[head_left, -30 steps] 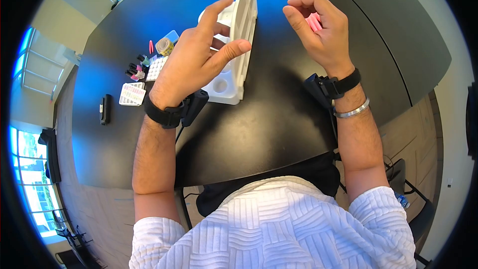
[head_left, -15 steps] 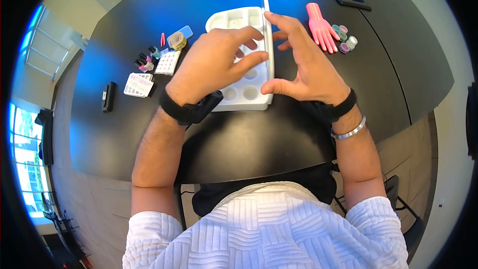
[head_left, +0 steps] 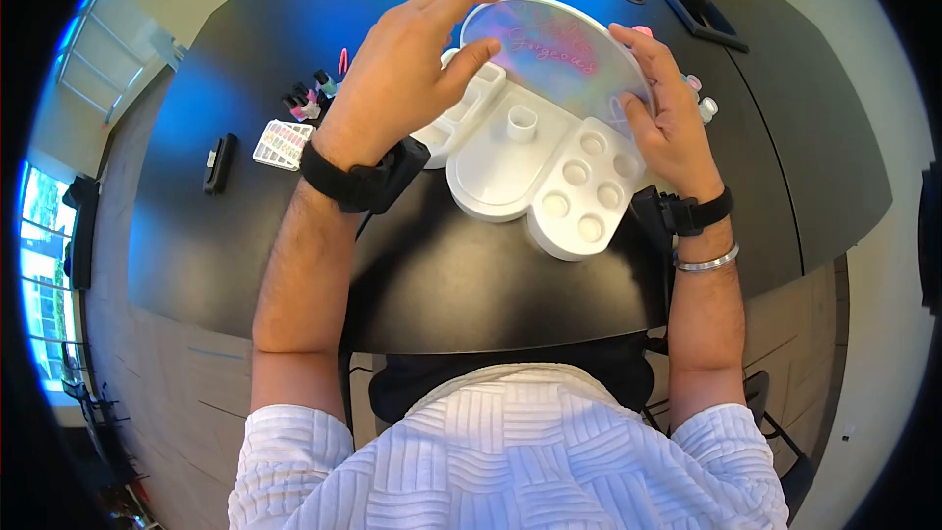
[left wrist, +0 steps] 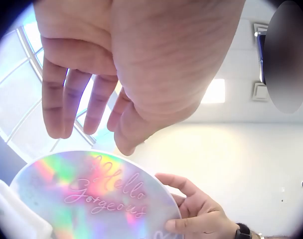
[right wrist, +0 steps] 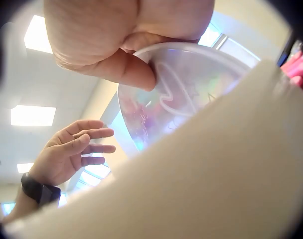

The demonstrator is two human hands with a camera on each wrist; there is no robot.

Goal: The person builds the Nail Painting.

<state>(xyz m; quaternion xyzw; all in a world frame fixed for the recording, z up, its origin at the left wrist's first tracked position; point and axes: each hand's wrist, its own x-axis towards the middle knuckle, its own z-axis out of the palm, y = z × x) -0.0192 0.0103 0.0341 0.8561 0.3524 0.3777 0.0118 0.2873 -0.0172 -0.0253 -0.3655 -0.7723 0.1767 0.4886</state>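
A white organizer tray with round wells and a short upright post lies on the black table, facing me. At its back stands a half-round iridescent panel lettered "Hello Gorgeous". My right hand pinches the panel's right edge, thumb on the front face and fingers behind. In the right wrist view the thumb presses near a heart outline, and the tray's pale side fills the lower part. Beside the panel's upper left edge, my left hand is held up with loosely spread fingers, holding nothing.
At the left are nail polish bottles, a nail-tip card, pink tweezers and a black oblong object. Small jars and a partly hidden pink practice hand are beyond my right hand. A black-framed recess lies farther back.
The tray has turned from edge-on to facing me, its panel front now showing. My right hand came left from above the pink practice hand, then took hold of the panel's right edge.
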